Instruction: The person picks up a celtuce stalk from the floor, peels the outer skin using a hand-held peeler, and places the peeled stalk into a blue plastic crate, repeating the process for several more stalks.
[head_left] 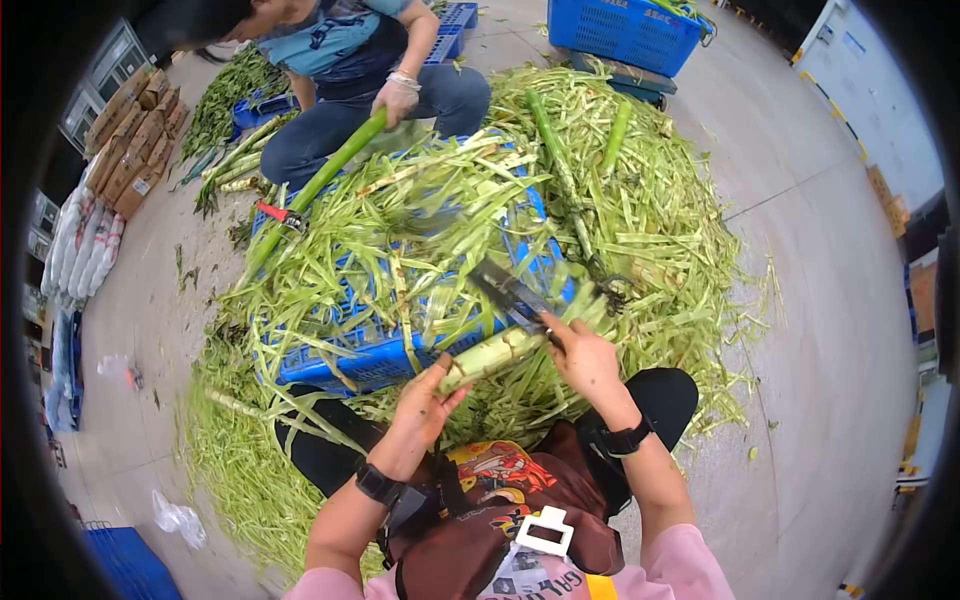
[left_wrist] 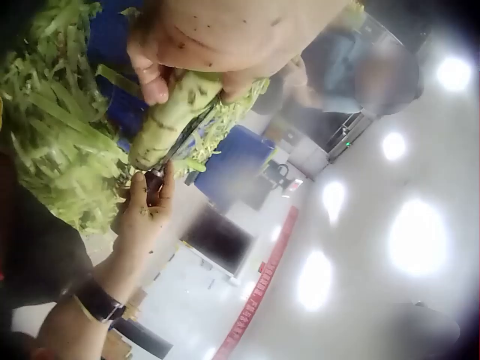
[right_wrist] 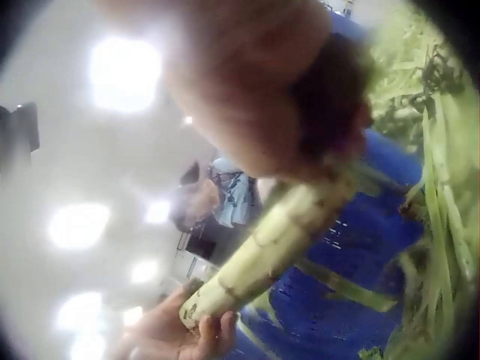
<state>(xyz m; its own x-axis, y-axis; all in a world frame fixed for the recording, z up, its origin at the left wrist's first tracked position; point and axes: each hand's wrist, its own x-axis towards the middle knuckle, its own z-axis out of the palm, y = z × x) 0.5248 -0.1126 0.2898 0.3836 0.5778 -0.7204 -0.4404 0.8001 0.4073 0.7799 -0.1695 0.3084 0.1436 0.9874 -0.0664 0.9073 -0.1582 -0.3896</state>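
In the head view my left hand (head_left: 425, 400) grips one end of a pale green, partly peeled celtuce stem (head_left: 490, 360). Brown rings mark its surface. My right hand (head_left: 587, 365) holds a knife (head_left: 508, 292) by its dark handle, the broad blade blurred over the stem's far side. From the left wrist view, my left fingers curl round the thick stem (left_wrist: 172, 120), and the right hand (left_wrist: 142, 214) is at its other end. The right wrist view shows the left hand (right_wrist: 187, 330) cupping the stem's cut end; the knife blade is hidden there.
A blue crate (head_left: 390, 362) heaped with peelings stands before my knees. More peelings (head_left: 660, 250) surround it, with unpeeled stems (head_left: 560, 170) on top. Opposite, a seated person (head_left: 350, 80) holds a long green stem (head_left: 340, 160). A blue basket (head_left: 625, 35) stands behind.
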